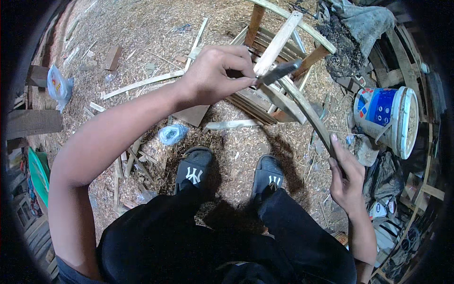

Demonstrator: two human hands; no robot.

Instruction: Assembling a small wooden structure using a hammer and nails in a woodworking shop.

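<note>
My right hand (347,177) is wrapped round the lower end of the long wooden handle of a hammer (305,109). Its dark metal head lies over the wooden slats, close by the fingertips of my left hand (220,73). Those fingers are pinched together at the edge of a pale wooden slat (279,42); whatever is between them is too small or hidden to name. That slat crosses a slatted wooden frame (309,61) with brown legs and a curved pale rail, standing on the ground before me. The hammer and my left hand cover part of the frame.
Wood shavings cover the ground around my sandals (195,165). A white and blue bucket (378,113) lies tipped at the right, below a grey cloth (364,23). Loose wooden strips (142,84), a clear plastic bag (172,134) and a white bag (59,87) lie leftward.
</note>
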